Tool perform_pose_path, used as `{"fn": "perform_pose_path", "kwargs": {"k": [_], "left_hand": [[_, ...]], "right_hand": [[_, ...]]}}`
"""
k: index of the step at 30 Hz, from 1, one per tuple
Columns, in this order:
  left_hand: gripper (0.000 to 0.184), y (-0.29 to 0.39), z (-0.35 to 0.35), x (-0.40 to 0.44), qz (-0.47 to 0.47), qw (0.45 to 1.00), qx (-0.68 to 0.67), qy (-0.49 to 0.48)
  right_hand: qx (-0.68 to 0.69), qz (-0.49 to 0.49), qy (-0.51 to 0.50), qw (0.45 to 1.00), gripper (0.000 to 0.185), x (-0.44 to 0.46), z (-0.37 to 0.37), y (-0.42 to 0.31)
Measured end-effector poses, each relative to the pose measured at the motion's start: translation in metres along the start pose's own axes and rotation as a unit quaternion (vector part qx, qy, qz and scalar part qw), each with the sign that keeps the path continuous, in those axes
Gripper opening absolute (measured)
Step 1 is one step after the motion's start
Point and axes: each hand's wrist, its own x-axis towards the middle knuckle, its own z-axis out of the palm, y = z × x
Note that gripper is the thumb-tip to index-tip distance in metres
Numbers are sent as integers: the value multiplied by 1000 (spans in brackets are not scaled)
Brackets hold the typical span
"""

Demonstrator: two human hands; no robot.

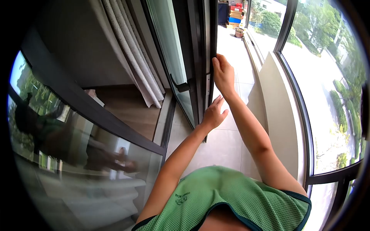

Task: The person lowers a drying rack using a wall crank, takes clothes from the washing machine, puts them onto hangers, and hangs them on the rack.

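Note:
A dark-framed glass door panel (198,50) stands upright at the centre, with a black handle (180,84) on its left side. Around the panel's right edge my right hand (223,75) is closed, thumb against the frame. Lower down, my left hand (214,114) lies beside the same edge with its fingers stretched out and thumb apart; whether its fingertips touch the frame is hard to tell. A metal plate (208,84) shows on the edge between the two hands.
Grey curtains (133,50) hang at the left above a wood floor (123,111). Another glass panel (96,154) fills the lower left. A low white wall (283,115) and large windows run along the right. A plant pot (239,33) and stacked boxes (235,16) stand at the far end.

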Motion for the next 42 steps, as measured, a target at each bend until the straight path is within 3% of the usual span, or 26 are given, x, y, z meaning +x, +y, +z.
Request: {"fn": "perform_pose_path", "kwargs": {"k": [2,3,7,12,16,18,26,27,31,42], "left_hand": [[57,-10,-13,-4,-9,1000,10,23],[57,-17,-18,-6,-11,999,11,34],[58,-37,-47,-18,-29,996,12,89],[54,-55,-86,-43,-68,985,19,161],[53,-76,-116,-68,-80,977,21,197],[50,-86,-131,-80,-100,973,25,206],[43,-108,-182,-117,-121,954,12,275],[45,-114,-185,-121,-164,947,41,274],[47,-139,-202,-130,-146,940,46,306],[46,-186,-229,-141,-189,937,23,293]], "right_hand": [[-48,21,-67,996,21,-6,9,-16],[-42,-36,-49,997,18,-9,18,-16],[-20,-84,-95,992,17,-27,45,-39],[32,-119,-143,982,23,-44,90,-61],[-11,-168,-181,969,35,-58,123,-81],[-49,-237,-146,959,39,-65,145,-87],[-79,-210,-166,960,46,-90,208,-127],[-78,-203,-170,961,47,-92,216,-131],[-77,-188,-184,962,47,-100,244,-143],[-89,-185,-176,963,51,-114,296,-157]]}}
